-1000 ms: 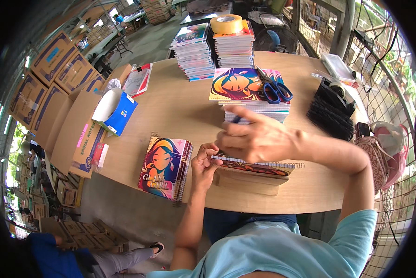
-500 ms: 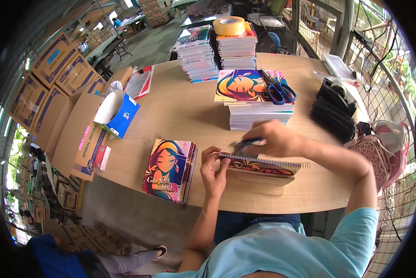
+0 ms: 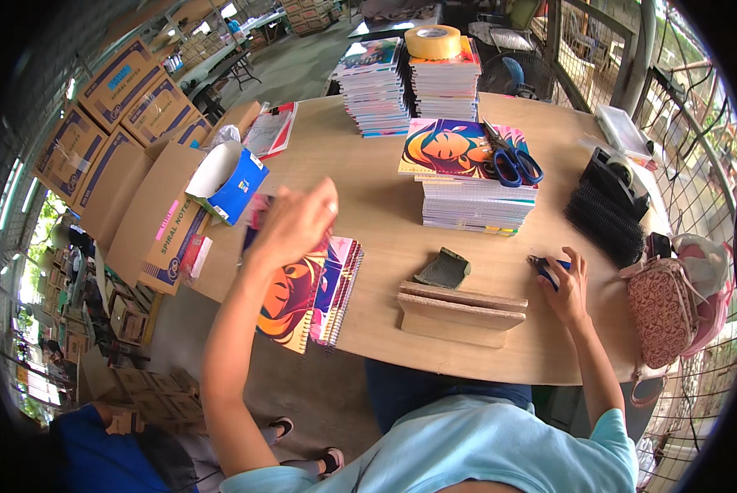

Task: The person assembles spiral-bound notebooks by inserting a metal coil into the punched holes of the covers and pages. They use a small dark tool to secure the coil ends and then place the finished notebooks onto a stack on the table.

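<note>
My left hand [image 3: 297, 220] is over the far part of a spiral notebook [image 3: 285, 300] with an orange and yellow cover. This notebook lies askew across other spiral notebooks [image 3: 337, 287] at the table's left front edge; its far end is blurred. The left fingers are smeared, so their grip does not show. At the right, my right hand [image 3: 567, 287] has its fingers around small blue-handled pliers [image 3: 549, 269], low over the table. Between the hands stands a slotted wooden block [image 3: 461, 319], with nothing in its slot. A dark, crumpled-looking piece [image 3: 442, 268] lies just behind it.
Behind the block, blue-handled scissors [image 3: 510, 160] lie on stacked notebooks [image 3: 475, 205]. A tape roll [image 3: 432, 42] tops a farther stack. Black coils [image 3: 603, 215] and a pink patterned bag [image 3: 663, 308] line the right edge. A blue box [image 3: 241, 185] and cartons [image 3: 130, 222] are left.
The notebook has left the wooden block and is now on the left pile, with my left hand over it. My right hand has moved right and down with the pliers.
</note>
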The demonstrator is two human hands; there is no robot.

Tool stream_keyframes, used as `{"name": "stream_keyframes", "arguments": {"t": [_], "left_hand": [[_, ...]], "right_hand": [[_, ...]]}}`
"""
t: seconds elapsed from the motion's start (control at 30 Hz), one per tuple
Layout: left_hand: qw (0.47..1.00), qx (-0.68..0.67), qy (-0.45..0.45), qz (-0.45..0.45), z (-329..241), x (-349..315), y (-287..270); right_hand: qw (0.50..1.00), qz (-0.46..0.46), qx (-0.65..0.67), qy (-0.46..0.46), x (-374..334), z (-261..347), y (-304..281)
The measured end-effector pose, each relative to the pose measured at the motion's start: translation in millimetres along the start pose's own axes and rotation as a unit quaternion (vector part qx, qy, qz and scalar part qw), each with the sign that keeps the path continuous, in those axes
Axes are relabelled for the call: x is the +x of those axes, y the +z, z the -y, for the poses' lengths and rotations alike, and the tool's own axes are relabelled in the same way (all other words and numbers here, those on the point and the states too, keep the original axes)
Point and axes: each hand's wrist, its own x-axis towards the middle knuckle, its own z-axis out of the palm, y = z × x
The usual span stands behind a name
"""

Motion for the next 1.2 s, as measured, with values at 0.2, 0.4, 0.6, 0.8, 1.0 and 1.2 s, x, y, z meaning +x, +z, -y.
{"name": "stream_keyframes", "arguments": {"t": [0.2,0.4,0.6,0.8,1.0,1.2], "left_hand": [[0.993,0.023,-0.012,0.116,66,-8,114],[0.999,0.04,-0.026,-0.018,68,-18,143],[0.902,-0.347,-0.213,-0.143,45,95,139],[0.917,-0.332,-0.197,-0.101,33,167,141],[0.937,-0.041,-0.083,-0.337,12,150,3],[0.929,0.294,0.175,-0.138,-127,68,-64]], "right_hand": [[1.0,-0.003,-0.011,-0.004,5,9,1],[0.983,-0.175,0.037,-0.036,43,51,-26],[0.974,-0.19,-0.051,-0.112,144,136,-38],[0.998,-0.024,-0.064,0.005,183,130,-3],[0.99,-0.103,-0.088,-0.036,180,115,-13],[0.924,-0.098,0.242,-0.281,156,234,-129]]}}
